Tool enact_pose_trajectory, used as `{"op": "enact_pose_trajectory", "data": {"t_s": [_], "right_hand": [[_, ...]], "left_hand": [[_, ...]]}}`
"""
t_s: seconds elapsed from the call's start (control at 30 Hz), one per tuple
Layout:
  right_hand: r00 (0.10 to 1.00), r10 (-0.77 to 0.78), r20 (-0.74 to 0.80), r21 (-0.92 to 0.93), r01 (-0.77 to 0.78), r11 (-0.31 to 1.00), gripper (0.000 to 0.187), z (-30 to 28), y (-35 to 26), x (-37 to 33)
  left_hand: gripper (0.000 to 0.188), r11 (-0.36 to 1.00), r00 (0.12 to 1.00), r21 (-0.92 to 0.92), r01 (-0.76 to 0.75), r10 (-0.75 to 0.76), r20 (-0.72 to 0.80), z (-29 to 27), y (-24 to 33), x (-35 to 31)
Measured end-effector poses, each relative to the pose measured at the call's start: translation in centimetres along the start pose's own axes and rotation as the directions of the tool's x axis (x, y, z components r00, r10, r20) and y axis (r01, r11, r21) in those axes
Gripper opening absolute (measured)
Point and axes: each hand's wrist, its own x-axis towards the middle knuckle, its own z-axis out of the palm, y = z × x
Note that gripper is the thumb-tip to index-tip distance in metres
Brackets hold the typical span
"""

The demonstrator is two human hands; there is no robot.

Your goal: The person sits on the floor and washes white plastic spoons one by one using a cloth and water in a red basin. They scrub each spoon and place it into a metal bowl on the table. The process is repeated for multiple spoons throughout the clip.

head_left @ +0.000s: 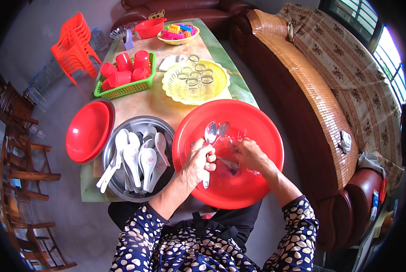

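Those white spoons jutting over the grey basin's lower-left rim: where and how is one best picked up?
Probably by the end of its handle, coming from the near left with a narrow pinch. The handle juts past the rim of the grey basin, clear of the piled spoon bowls; a second handle lies close alongside.

The person wears a navy top point(189, 251) printed all over with cream, pebble-like spots (rounded, uneven in size, and closely scattered), and both the left sleeve point(137, 238) and the right sleeve point(297, 231) carry the same pattern, each finished at the opening with a narrow, plain dark edge. Those sleeves stop partway along the arms, leaving the left hand point(197, 162) and the right hand point(249, 154) bare. Below, black trousers point(248, 220) show, with a black strap-like piece point(197, 220) at the front.
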Motion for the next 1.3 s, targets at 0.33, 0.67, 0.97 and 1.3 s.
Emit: {"op": "enact_pose_trajectory", "data": {"t_s": [0.33, 0.67, 0.97, 1.3], "right_hand": [[0.858, -0.036, -0.513, 0.251, 0.190, 0.949, 0.029, -1.0, -6.3, 3.0], [0.858, -0.009, -0.513, 0.210, 0.136, 0.968, 0.025, 0.1, -7.7, 1.8], [0.930, -0.134, -0.341, 0.207, 0.213, 0.955, 0.018, 0.1, -8.0, 0.8], [0.934, -0.239, -0.266, 0.274, 0.311, 0.910, 0.027, 1.0, -8.9, -2.9]], "left_hand": [[0.026, 0.999, 0.995, 0.039, 0.026, -0.030, 0.097, 0.2, 0.0, -0.6], [0.021, 0.998, 0.998, 0.010, 0.069, -0.069, -0.004, 0.5, 0.0, -0.5], [0.039, 0.982, 0.991, 0.183, 0.049, -0.025, -0.132, 0.8, -0.2, 0.0], [0.029, 0.979, 0.994, -0.190, -0.078, 0.091, 0.059, 0.2, -0.8, 0.9]]}}
